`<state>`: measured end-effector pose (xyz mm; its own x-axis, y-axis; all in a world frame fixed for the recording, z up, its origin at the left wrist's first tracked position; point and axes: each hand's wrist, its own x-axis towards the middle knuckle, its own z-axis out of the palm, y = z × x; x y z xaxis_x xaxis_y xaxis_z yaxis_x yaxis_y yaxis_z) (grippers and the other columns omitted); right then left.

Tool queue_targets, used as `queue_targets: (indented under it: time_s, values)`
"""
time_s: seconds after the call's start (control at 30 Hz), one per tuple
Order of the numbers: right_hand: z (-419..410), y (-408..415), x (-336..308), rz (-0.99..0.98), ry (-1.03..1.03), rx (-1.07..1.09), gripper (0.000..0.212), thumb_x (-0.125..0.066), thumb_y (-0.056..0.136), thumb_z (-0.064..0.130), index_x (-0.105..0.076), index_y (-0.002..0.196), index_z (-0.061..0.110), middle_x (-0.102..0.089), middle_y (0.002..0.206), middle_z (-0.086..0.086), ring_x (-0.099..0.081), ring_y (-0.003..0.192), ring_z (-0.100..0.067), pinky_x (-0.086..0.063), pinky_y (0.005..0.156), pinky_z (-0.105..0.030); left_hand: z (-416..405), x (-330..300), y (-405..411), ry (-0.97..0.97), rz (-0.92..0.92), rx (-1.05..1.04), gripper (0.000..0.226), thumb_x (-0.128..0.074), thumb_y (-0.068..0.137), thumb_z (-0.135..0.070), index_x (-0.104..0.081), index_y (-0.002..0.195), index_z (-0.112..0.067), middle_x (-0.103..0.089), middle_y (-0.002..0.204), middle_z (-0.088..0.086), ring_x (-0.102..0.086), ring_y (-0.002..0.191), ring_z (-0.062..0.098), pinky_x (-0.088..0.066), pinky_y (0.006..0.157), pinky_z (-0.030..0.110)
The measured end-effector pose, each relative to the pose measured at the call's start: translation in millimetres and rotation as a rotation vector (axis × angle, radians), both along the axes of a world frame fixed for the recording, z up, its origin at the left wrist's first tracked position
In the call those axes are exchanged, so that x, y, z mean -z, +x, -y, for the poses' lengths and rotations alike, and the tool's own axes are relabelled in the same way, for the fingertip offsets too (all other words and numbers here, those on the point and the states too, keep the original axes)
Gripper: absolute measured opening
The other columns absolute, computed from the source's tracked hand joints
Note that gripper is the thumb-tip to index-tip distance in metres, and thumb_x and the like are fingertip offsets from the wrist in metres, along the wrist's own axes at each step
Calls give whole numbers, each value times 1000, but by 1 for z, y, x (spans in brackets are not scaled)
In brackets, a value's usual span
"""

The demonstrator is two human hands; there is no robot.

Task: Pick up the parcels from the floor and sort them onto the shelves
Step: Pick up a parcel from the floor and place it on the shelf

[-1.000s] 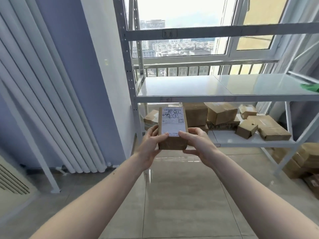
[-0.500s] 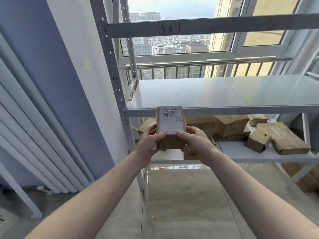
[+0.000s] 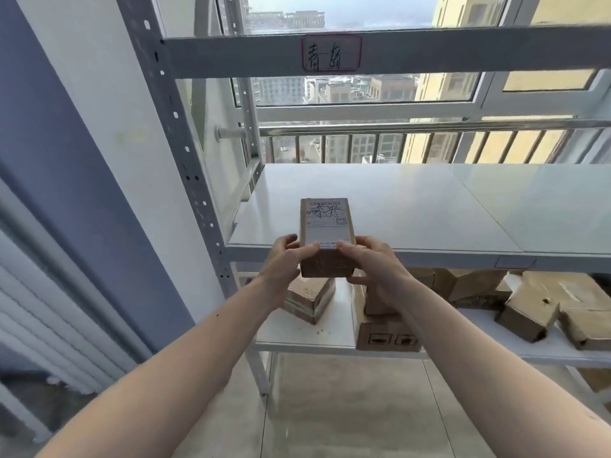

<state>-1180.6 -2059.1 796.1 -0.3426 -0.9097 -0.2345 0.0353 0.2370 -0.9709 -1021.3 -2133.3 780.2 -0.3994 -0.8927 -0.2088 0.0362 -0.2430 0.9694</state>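
A small brown cardboard parcel [image 3: 325,233] with a white shipping label on top is held between both hands. My left hand [image 3: 283,262] grips its left near corner and my right hand [image 3: 377,264] grips its right near corner. The parcel sits at the front edge of the white middle shelf [image 3: 413,209]; whether it rests on the shelf or hovers just above it is unclear. The beam of the shelf above carries a handwritten label [image 3: 330,53].
The lower shelf [image 3: 307,335] holds several brown parcels, one [image 3: 309,297] under my left hand, more [image 3: 529,309] to the right. The rack's perforated upright post [image 3: 185,153] stands at left. Window and railing lie behind; tiled floor [image 3: 347,408] below.
The view has closed in on the rack and risen. My hands have carried the parcel up and forward, from in front of the lower shelf to the front edge of the middle shelf.
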Motion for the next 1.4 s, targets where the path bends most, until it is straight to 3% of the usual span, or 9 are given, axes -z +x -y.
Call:
queue_targets:
  time_s: [0.1,0.23,0.3,0.4,0.53,0.67,0.97,1.2,1.4]
  values:
    - [38,-7,2,-13,2,15,43,-67,93,27,-57,131,9,-69,107,-4,-67,95,-18,-57,79,-40,40,5,-12,-10,8,-5,61,-72,84,-20,-45,137,-5,-63,127,12,-64,113,29,-53,98,44]
    - [86,-13,7,-10,15,29,47,-65,95,28,-52,136,8,-68,117,-10,-69,95,-18,-55,58,-27,92,8,-20,-13,19,18,57,-72,86,-21,-49,135,-4,-65,126,11,-66,105,24,-56,74,30]
    - [106,-15,9,-16,27,47,53,-66,94,29,-46,139,9,-65,122,-12,-68,102,-22,-59,66,-32,112,7,-24,-19,26,40,48,-69,89,-18,-54,132,-5,-68,118,9,-68,98,18,-54,75,26]
    - [132,-18,12,-53,42,64,52,-65,95,30,-45,138,11,-64,119,-11,-65,107,-26,-57,92,-48,138,8,-28,-24,43,75,35,-64,93,-14,-58,127,-6,-70,109,4,-67,91,12,-51,69,20]
    - [157,-21,17,-81,64,83,52,-64,95,30,-45,139,10,-63,116,-10,-64,112,-28,-53,99,-53,164,16,-35,-25,61,99,30,-64,93,-13,-60,123,-9,-70,106,2,-66,91,10,-50,70,20]
    - [174,-28,24,-89,96,93,53,-63,95,29,-45,140,8,-63,119,-11,-64,114,-29,-52,100,-55,184,26,-44,-14,77,104,36,-67,91,-14,-61,126,-7,-70,117,9,-65,104,21,-54,87,31]
    - [193,-40,34,-86,148,57,49,-63,96,29,-46,138,10,-63,118,-9,-64,111,-27,-53,98,-51,202,40,-54,48,84,86,37,-68,91,-15,-61,126,-6,-68,122,12,-65,104,21,-53,82,29]
    - [194,-45,37,-90,140,34,50,-63,96,34,-46,137,11,-62,118,-7,-62,106,-22,-53,97,-49,210,50,-50,34,150,84,84,-80,70,-39,-46,141,-9,-64,130,6,-63,115,23,-47,105,51]
    - [186,-57,51,-371,50,26,72,-80,80,41,-49,138,13,-60,124,2,-60,113,-18,-51,97,-33,210,50,-38,-78,258,124,117,-85,51,-59,-37,148,-16,-53,142,5,-54,126,21,-45,108,43]
